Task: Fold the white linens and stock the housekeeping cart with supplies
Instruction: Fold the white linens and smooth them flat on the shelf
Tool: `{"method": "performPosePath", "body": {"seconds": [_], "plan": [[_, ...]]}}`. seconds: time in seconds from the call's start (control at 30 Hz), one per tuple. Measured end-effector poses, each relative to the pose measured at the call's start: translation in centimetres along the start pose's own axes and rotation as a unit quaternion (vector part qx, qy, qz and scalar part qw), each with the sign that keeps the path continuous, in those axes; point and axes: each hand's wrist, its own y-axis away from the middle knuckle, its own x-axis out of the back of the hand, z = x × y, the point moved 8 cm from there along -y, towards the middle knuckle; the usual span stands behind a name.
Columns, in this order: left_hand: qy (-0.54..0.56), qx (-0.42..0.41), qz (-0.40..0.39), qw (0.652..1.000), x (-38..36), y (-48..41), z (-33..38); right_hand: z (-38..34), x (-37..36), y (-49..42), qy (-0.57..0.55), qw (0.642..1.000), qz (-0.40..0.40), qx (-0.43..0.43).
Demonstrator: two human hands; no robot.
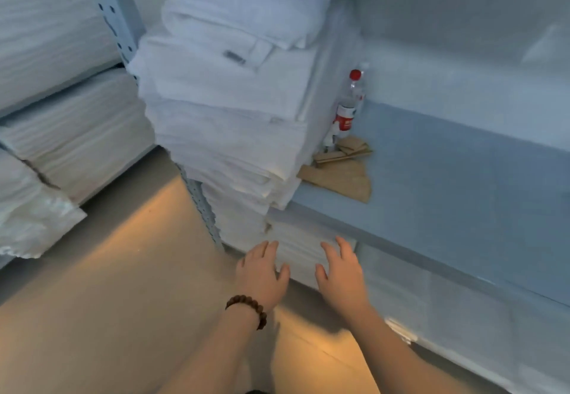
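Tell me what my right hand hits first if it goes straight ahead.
Probably the folded white linens under the blue shelf; the right hand looks nearly on them, though depth is unclear.

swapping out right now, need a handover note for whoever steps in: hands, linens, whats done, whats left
Left hand, wearing a bead bracelet: open, fingers spread, holding nothing.
Right hand: open, also empty.
Both reach toward the folded white linens on the lower shelf; I cannot tell if they touch.
Above, a tall stack of folded white towels sits at the left end of the blue shelf, beside a red-capped bottle and brown paper pieces.
Done: these linens lie folded.
Left: no housekeeping cart in view, so stocking remains.
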Motion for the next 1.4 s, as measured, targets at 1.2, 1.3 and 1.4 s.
{"method": "performPosePath", "body": {"seconds": [1.2,1.3,1.4], "plan": [[-0.049,-0.263,-0.104,0.958,-26.9,8.3,52.2,49.5,23.2,16.5,-0.008,0.962,0.151,-0.227],[-0.047,-0.264,-0.111,0.957,-28.0,6.3,55.2,52.2,25.5,15.1,0.0,0.958,0.163,-0.235],[-0.053,-0.269,-0.143,0.951,-29.8,4.7,58.1,55.2,27.6,14.4,0.002,0.95,0.173,-0.26]]}}
